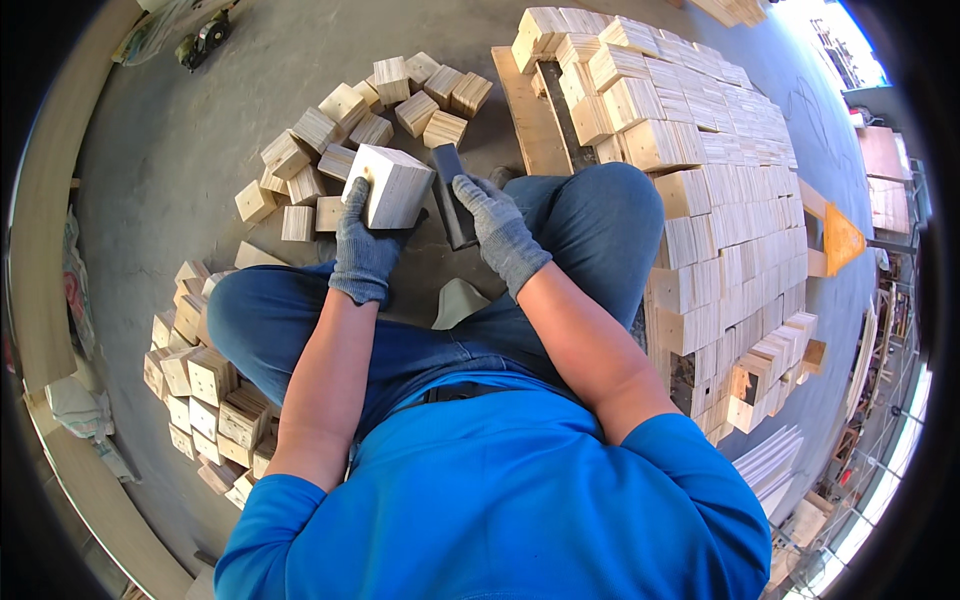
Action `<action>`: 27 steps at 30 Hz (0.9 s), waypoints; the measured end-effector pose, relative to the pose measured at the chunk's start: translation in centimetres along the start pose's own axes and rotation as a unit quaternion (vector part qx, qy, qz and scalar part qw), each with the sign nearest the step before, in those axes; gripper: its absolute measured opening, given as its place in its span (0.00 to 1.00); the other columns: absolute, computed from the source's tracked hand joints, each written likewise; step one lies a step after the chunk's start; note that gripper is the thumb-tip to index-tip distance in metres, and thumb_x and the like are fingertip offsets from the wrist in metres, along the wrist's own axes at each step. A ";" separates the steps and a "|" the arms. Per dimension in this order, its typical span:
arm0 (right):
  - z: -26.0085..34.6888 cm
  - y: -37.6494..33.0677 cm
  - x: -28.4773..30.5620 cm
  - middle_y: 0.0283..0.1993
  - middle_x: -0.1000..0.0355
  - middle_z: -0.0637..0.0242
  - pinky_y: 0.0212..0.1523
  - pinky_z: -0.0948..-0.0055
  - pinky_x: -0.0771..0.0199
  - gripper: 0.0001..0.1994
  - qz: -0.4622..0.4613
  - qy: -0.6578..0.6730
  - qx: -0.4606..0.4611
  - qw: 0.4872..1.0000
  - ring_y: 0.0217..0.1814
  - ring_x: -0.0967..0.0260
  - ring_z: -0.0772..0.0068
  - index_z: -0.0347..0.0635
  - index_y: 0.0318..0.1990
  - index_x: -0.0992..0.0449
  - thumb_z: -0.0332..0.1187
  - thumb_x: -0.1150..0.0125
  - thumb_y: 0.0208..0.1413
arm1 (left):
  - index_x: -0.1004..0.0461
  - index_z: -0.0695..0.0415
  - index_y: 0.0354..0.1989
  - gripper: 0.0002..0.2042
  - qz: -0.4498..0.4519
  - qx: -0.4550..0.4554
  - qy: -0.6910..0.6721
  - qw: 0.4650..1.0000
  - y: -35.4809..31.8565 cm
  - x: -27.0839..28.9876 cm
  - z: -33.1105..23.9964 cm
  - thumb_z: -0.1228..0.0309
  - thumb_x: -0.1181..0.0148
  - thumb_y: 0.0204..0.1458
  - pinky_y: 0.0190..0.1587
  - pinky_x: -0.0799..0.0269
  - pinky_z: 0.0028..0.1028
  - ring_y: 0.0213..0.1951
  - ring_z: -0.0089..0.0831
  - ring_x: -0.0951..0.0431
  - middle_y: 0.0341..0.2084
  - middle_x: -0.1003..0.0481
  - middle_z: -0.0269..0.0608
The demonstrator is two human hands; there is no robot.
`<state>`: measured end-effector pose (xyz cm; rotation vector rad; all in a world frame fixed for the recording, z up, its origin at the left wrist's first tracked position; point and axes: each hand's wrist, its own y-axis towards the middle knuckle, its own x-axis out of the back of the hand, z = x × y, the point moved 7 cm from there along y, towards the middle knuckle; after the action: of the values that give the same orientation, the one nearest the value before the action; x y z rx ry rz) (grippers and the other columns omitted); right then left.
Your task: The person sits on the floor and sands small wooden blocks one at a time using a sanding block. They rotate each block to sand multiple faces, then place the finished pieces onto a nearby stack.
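Observation:
My left hand [362,248], in a grey knit glove, grips a pale plywood block [392,186] held up in front of my knees. Just to its right, my gloved right hand [497,232] holds a dark flat rectangular block [451,192], which stands upright and close beside the wooden block. Whether the two touch is unclear. I am seated, with blue jeans and a blue shirt filling the lower picture.
Loose plywood blocks [340,110] lie scattered on the grey concrete floor ahead. Another heap of blocks [205,395] sits by my left leg. A large neat stack of blocks [720,160] rises on my right. An orange triangular piece [842,240] lies beyond it.

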<state>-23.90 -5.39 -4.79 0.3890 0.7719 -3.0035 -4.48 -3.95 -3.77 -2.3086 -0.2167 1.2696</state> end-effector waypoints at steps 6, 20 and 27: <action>1.6 -0.5 0.4 0.49 0.21 0.66 0.51 0.76 0.27 0.23 -0.036 -0.067 0.027 0.997 0.48 0.27 0.78 0.38 0.62 0.22 0.45 0.35 0.68 | 0.32 0.49 0.68 0.29 -0.080 0.004 -0.014 0.997 0.9 2.0 0.2 0.53 0.34 0.61 0.56 0.24 0.56 0.58 0.49 0.22 0.59 0.25 0.48; 5.6 -3.6 -1.5 0.56 0.20 0.51 0.59 0.68 0.26 0.25 0.004 -0.292 0.133 0.947 0.57 0.22 0.62 0.35 0.65 0.26 0.45 0.38 0.69 | 0.30 0.56 0.64 0.26 -0.081 0.025 0.061 0.994 0.2 1.1 0.5 0.61 0.32 0.60 0.47 0.16 0.48 0.49 0.47 0.17 0.53 0.23 0.50; 5.5 0.2 -0.9 0.54 0.19 0.53 0.56 0.69 0.25 0.25 0.011 -0.315 0.037 0.948 0.54 0.22 0.64 0.35 0.64 0.24 0.46 0.39 0.70 | 0.32 0.60 0.65 0.28 0.002 0.026 0.084 0.996 0.0 0.0 1.6 0.65 0.32 0.59 0.55 0.18 0.48 0.52 0.47 0.18 0.54 0.23 0.51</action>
<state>-24.34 -8.18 -0.01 -0.5399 0.5785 -2.8507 -5.79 -3.40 -4.43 -2.3571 -0.1189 1.0625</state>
